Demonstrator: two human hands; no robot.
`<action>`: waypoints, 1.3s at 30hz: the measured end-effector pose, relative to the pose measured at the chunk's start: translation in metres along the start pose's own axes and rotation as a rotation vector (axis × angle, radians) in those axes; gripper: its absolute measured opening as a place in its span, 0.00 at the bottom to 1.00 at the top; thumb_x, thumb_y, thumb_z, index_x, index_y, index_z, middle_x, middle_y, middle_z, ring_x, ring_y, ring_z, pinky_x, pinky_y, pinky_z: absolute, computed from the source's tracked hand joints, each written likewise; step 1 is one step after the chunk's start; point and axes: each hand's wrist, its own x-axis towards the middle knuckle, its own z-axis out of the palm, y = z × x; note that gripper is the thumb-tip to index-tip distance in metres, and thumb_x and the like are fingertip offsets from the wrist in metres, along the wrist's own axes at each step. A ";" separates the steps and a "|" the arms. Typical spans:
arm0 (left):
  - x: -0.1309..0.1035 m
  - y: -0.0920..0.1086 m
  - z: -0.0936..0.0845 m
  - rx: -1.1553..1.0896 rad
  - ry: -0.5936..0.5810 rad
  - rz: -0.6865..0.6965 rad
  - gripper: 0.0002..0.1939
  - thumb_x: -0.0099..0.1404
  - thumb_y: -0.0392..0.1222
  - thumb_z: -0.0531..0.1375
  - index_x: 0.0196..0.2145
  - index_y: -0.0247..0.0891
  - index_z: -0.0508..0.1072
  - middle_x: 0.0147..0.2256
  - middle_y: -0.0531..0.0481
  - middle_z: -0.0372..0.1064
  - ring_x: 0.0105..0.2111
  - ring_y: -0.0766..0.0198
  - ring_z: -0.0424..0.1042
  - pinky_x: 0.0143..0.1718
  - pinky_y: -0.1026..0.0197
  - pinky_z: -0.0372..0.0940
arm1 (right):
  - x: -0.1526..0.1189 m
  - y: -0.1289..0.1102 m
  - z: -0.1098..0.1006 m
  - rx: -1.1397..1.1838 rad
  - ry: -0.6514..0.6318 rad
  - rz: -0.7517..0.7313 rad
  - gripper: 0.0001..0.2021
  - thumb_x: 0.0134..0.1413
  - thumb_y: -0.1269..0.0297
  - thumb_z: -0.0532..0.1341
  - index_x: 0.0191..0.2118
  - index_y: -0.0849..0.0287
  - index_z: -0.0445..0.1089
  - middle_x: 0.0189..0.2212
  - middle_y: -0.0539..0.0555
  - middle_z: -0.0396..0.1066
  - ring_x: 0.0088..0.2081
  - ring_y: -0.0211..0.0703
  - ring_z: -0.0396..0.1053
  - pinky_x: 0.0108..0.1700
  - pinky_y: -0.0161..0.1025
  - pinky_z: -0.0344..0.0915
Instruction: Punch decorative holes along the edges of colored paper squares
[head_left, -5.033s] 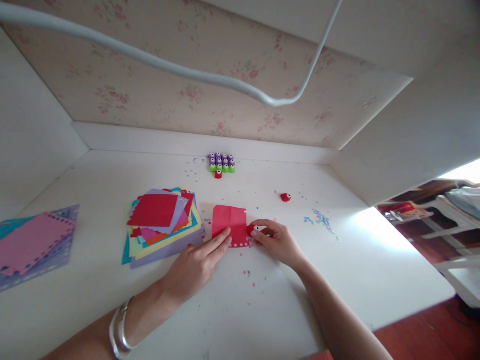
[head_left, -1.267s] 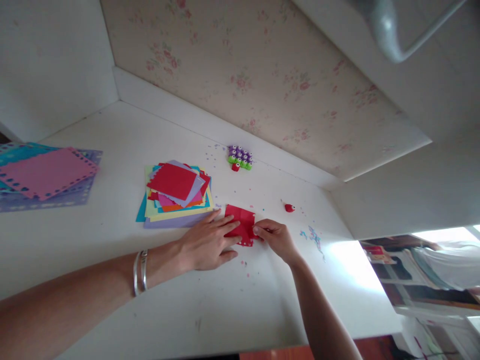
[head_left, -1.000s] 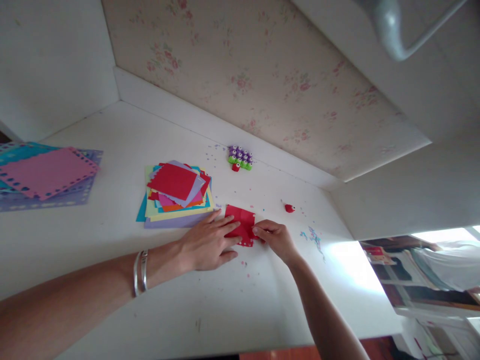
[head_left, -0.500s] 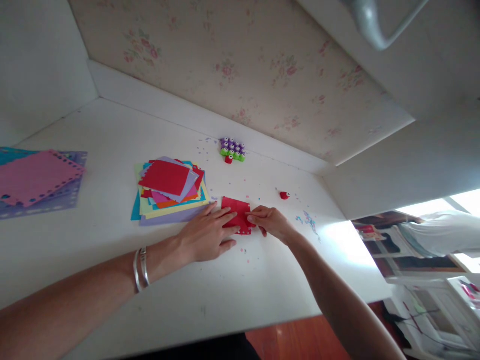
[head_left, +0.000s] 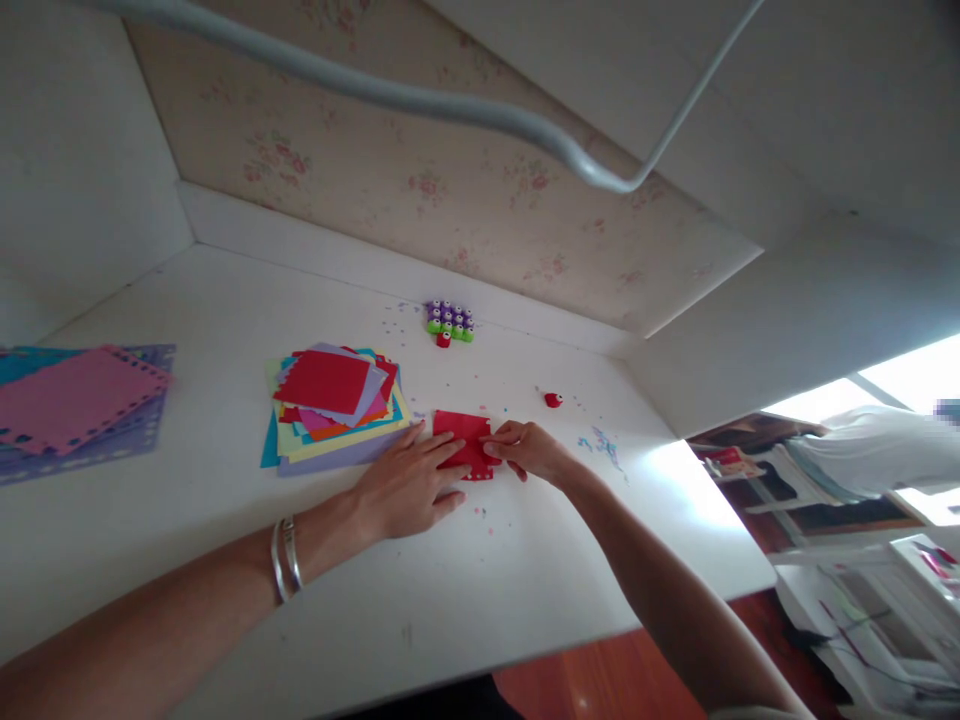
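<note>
A red paper sheet (head_left: pixel 459 430) with small holes and notches along its edges lies flat on the white table (head_left: pixel 337 620). My left hand (head_left: pixel 409 485) rests with spread fingers on its left part. At the sheet's right edge my right hand (head_left: pixel 529 450) has thumb and forefinger pinched on the red paper. Left of my hands is a pile of coloured paper (head_left: pixel 330 385), a red piece on top. Behind the sheet stands a cluster of purple and green figures (head_left: pixel 451 318) with eyes, one red figure (head_left: pixel 444 340) at its front. Another red figure (head_left: pixel 553 400) sits farther right.
Pink, blue and purple punched sheets (head_left: pixel 82 400) lie at the far left. Tiny paper bits (head_left: pixel 604 445) are scattered on the table. A white metal bar (head_left: pixel 450 105) crosses the top of the view. A person in white (head_left: pixel 877 450) is at the far right.
The camera view has shifted, bringing more of the metal bar into sight. Both hands keep nearly the same places on the red sheet.
</note>
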 end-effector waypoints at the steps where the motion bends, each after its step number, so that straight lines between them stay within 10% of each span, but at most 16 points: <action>1: 0.000 0.000 0.000 -0.003 0.005 0.000 0.21 0.71 0.55 0.49 0.56 0.50 0.69 0.62 0.47 0.60 0.62 0.53 0.57 0.64 0.44 0.37 | 0.000 0.001 0.000 0.001 -0.007 0.005 0.17 0.52 0.48 0.64 0.36 0.56 0.79 0.29 0.50 0.72 0.17 0.28 0.60 0.19 0.30 0.54; 8: -0.001 0.000 0.000 -0.021 0.005 -0.001 0.21 0.70 0.56 0.49 0.55 0.51 0.70 0.61 0.48 0.62 0.62 0.53 0.58 0.64 0.43 0.39 | 0.005 0.008 -0.002 -0.004 -0.031 0.019 0.19 0.51 0.47 0.63 0.27 0.59 0.76 0.16 0.47 0.63 0.16 0.30 0.57 0.18 0.30 0.52; 24: -0.002 0.001 -0.006 -0.014 0.008 -0.001 0.22 0.71 0.55 0.48 0.55 0.49 0.70 0.61 0.46 0.61 0.61 0.53 0.59 0.64 0.43 0.40 | 0.000 0.001 -0.017 0.144 -0.102 -0.033 0.17 0.47 0.48 0.67 0.30 0.60 0.78 0.30 0.53 0.73 0.28 0.36 0.67 0.32 0.35 0.69; 39: -0.001 0.002 -0.007 -0.017 0.016 -0.019 0.21 0.71 0.55 0.49 0.55 0.48 0.70 0.62 0.47 0.61 0.62 0.54 0.58 0.65 0.46 0.40 | -0.026 0.024 -0.044 -0.200 0.265 0.091 0.18 0.53 0.49 0.62 0.41 0.55 0.78 0.29 0.55 0.78 0.26 0.42 0.73 0.31 0.38 0.67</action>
